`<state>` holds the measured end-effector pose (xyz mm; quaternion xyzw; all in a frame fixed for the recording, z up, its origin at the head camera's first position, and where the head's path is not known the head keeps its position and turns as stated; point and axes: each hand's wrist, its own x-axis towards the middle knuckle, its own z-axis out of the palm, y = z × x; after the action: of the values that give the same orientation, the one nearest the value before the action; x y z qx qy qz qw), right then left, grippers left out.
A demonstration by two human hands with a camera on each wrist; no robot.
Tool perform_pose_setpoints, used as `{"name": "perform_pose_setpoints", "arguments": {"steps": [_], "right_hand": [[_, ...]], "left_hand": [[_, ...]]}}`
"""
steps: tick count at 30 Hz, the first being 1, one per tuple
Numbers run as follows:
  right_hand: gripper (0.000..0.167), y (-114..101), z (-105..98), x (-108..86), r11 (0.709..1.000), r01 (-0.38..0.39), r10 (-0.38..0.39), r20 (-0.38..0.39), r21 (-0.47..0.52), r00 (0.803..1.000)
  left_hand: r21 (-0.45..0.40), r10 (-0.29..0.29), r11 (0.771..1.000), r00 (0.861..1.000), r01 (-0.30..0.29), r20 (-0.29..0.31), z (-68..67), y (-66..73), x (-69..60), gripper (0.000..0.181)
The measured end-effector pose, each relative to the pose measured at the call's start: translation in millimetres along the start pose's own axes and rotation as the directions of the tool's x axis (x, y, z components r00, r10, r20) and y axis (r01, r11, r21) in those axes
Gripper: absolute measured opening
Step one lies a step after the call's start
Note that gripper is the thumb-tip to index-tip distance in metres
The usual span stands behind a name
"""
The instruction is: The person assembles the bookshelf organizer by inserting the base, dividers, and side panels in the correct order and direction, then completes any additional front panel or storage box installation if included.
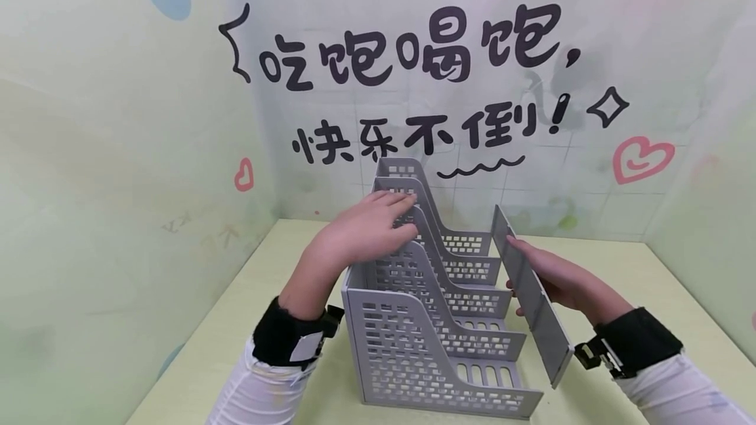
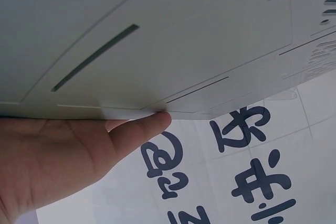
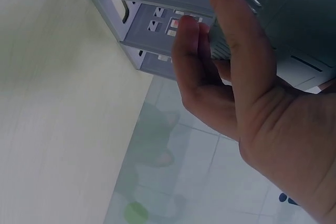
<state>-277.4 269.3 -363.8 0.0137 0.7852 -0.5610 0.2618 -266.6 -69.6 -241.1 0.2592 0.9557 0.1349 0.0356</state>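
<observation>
A grey plastic file organizer with several upright dividers stands on the table, its perforated sides sloping down toward the right. My left hand lies over its tall back edge, fingers stretched across the divider tops. In the left wrist view the smooth slotted back panel hides most of those fingers. On the right, my right hand grips a long grey panel by its edge, thumb on one side and fingers curled on the other. This panel is tilted, a small distance from the organizer's low front ends.
The pale yellow tabletop runs under the organizer to a backdrop wall with large black lettering. Light printed walls close in the left and right sides.
</observation>
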Motion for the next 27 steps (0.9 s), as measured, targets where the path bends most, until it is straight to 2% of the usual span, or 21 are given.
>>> {"name": "perform_pose_setpoints", "arguments": {"steps": [14, 27], "right_hand": [[0.097, 7, 4, -1.9, 1.000, 0.019, -0.019, 0.007, 0.010, 1.000], [0.097, 12, 9, 1.7, 0.999, 0.034, -0.033, -0.021, 0.020, 0.999]], "left_hand": [[-0.001, 0.009, 1.000, 1.000, -0.009, -0.005, 2.4, 0.2, 2.0, 0.069], [-0.009, 0.007, 1.000, 1.000, -0.007, -0.016, 3.0, -1.9, 2.6, 0.070]]}}
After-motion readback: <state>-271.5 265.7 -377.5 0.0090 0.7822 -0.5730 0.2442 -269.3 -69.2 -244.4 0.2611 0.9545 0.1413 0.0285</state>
